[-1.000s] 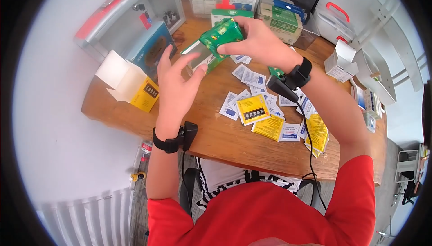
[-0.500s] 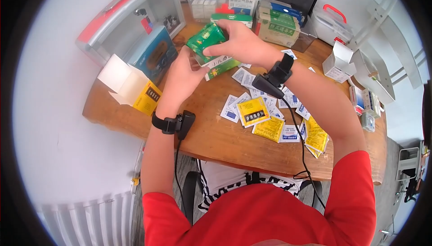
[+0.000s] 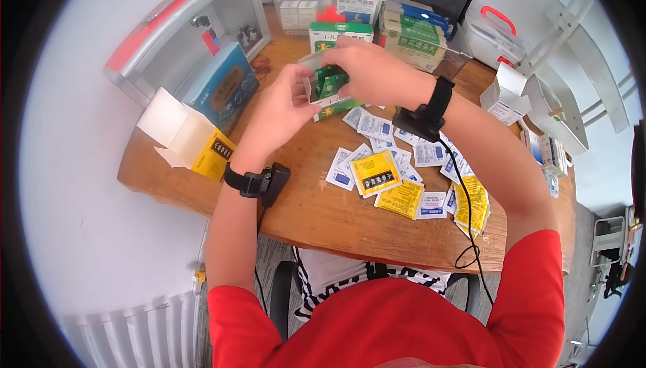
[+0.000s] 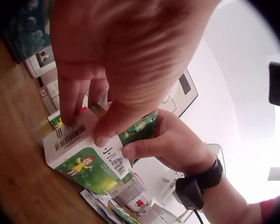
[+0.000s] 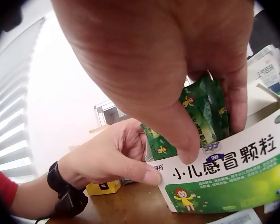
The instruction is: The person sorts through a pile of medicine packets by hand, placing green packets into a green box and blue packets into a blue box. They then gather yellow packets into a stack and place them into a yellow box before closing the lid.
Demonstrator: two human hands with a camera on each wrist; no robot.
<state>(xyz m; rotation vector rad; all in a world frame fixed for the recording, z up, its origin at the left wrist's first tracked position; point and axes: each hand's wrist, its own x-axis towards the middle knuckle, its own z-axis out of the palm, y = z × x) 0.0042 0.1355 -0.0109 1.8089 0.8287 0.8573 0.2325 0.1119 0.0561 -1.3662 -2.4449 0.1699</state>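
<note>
In the head view a white and green box (image 3: 332,110) with an open top stands tilted between both hands. The left hand (image 3: 286,102) grips its left end, thumb on the front face, as the left wrist view shows on the box (image 4: 86,161). The right hand (image 3: 377,72) pinches green sachets (image 5: 205,112) between thumb and fingers; they are partly inside the box opening. In the right wrist view the right thumb lies near the box's front edge. How many sachets are held cannot be told.
White sachets (image 3: 373,126) and yellow sachets (image 3: 377,173) lie on the wooden table (image 3: 323,213). An opened yellow box (image 3: 212,156) and a blue box (image 3: 222,89) stand left. Clear bins (image 3: 296,28) line the back; an opened white box (image 3: 505,99) stands right. A cable hangs from the right wrist.
The green sachets have gone from above the box down into its opening, with the right hand following. The left hand has closed round the box's left end.
</note>
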